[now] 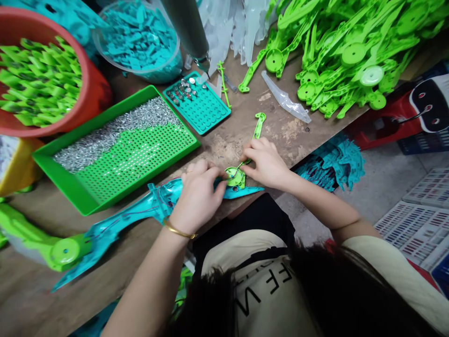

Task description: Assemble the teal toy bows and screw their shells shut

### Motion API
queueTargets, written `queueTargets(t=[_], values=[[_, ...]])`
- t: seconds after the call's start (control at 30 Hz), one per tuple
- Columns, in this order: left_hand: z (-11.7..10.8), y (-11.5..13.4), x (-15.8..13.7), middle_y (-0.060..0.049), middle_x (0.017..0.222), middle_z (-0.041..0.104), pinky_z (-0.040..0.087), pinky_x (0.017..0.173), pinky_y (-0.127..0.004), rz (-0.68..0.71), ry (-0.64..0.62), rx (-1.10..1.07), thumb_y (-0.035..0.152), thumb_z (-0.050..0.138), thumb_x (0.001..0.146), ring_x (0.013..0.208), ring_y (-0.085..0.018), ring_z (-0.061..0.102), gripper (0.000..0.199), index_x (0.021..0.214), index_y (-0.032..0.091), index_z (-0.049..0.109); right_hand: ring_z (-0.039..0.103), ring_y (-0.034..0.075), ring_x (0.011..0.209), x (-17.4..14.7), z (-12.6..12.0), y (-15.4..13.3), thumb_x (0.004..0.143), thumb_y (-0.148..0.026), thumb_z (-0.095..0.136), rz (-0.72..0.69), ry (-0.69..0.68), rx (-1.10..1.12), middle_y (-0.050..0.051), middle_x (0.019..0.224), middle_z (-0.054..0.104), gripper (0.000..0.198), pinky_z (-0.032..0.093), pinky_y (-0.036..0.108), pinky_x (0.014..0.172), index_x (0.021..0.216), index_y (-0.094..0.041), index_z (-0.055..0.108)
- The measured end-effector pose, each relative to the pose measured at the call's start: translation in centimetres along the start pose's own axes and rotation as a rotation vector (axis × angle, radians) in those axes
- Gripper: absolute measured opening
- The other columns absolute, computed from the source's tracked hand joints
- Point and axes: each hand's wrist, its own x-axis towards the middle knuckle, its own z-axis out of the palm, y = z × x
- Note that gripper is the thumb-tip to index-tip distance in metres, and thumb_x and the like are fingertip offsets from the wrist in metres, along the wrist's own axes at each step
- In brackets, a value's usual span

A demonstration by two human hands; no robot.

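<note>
A lime-green plastic arm with a round hub [235,177] lies over the right end of a long blue plastic shell [140,208] near the bench edge. A thin dark wire [242,164] crosses the hub. My left hand [201,189] is closed, its thumb and fingertips pinching at the hub's left edge, over the shell. On the hub's other side my right hand [264,161] pinches the wire close to the green arm; its fingertips partly hide the grip. Another green arm piece [66,252] is joined to the shell's left end.
A green perforated tray [154,161] holds many small screws. Behind it are a teal dimpled tray [206,112] with metal discs and a hanging electric screwdriver [189,35]. A red tub [96,93], a clear tub [157,75] and piled green arms [354,54] line the back.
</note>
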Motion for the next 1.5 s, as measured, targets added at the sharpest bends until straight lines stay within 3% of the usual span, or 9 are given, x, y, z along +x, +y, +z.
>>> queueTargets(t=[0.17, 0.43, 0.63, 0.87, 1.03, 1.27, 1.5], values=[[-1.0, -1.7, -1.7, -0.007, 0.091, 0.062, 0.037, 0.075, -0.042, -0.029, 0.085, 0.054, 0.029, 0.055, 0.086, 0.092, -0.028, 0.052, 0.017, 0.086, 0.023, 0.071, 0.047, 0.027, 0.108, 0.1, 0.1, -0.1, 0.084, -0.026, 0.064, 0.009, -0.001, 0.006, 0.007, 0.108, 0.061, 0.006, 0.035, 0.041, 0.088, 0.087, -0.021, 0.065], [1.0, -1.4, -1.4, -0.007, 0.091, 0.066, 0.034, 0.077, -0.043, -0.018, 0.172, 0.115, 0.033, 0.057, 0.090, 0.094, -0.028, 0.054, 0.018, 0.085, 0.024, 0.071, 0.047, 0.027, 0.108, 0.0, 0.2, -0.1, 0.082, -0.026, 0.063, 0.007, 0.016, 0.015, 0.007, 0.106, 0.062, 0.007, 0.035, 0.042, 0.089, 0.087, -0.021, 0.064], [1.5, -1.2, -1.6, -0.005, 0.093, 0.070, 0.034, 0.080, -0.043, -0.034, 0.170, 0.033, 0.028, 0.054, 0.091, 0.093, -0.026, 0.057, 0.017, 0.086, 0.024, 0.069, 0.047, 0.028, 0.109, 0.1, 0.1, -0.1, 0.083, -0.028, 0.064, 0.015, 0.004, 0.014, 0.008, 0.108, 0.062, 0.008, 0.036, 0.043, 0.090, 0.087, -0.021, 0.065], [1.9, -0.1, -3.3, -0.011, 0.101, 0.070, 0.031, 0.096, -0.055, 0.121, 0.139, 0.393, 0.016, 0.038, 0.094, 0.102, -0.031, 0.055, 0.033, 0.109, 0.020, 0.068, 0.047, 0.028, 0.109, -0.1, -0.1, 0.2, 0.085, -0.029, 0.063, -0.027, -0.001, 0.010, 0.008, 0.110, 0.063, 0.010, 0.037, 0.043, 0.090, 0.090, -0.021, 0.066], [1.1, -0.4, -3.9, -0.012, 0.112, 0.069, 0.031, 0.102, -0.057, 0.179, 0.074, 0.386, 0.025, 0.044, 0.094, 0.109, -0.034, 0.055, 0.033, 0.118, 0.017, 0.065, 0.046, 0.027, 0.112, -0.5, 0.1, 0.4, 0.089, -0.029, 0.060, -0.075, 0.003, 0.004, 0.007, 0.115, 0.063, 0.013, 0.036, 0.042, 0.092, 0.097, -0.021, 0.066], [1.6, -1.2, -5.2, -0.015, 0.119, 0.067, 0.028, 0.108, -0.053, 0.238, 0.165, 0.378, 0.036, 0.052, 0.092, 0.107, -0.032, 0.058, 0.039, 0.120, 0.013, 0.064, 0.046, 0.026, 0.109, -0.5, 0.4, 0.2, 0.088, -0.036, 0.064, -0.065, 0.008, -0.016, 0.006, 0.113, 0.064, 0.015, 0.033, 0.041, 0.090, 0.093, -0.022, 0.067], [1.1, -1.2, -5.2, -0.013, 0.115, 0.068, 0.029, 0.106, -0.052, 0.218, 0.157, 0.342, 0.039, 0.054, 0.092, 0.106, -0.031, 0.058, 0.036, 0.117, 0.015, 0.065, 0.047, 0.026, 0.108, -0.5, 0.5, -0.1, 0.087, -0.034, 0.065, -0.069, 0.006, -0.033, 0.006, 0.112, 0.064, 0.013, 0.034, 0.040, 0.089, 0.092, -0.021, 0.066]])
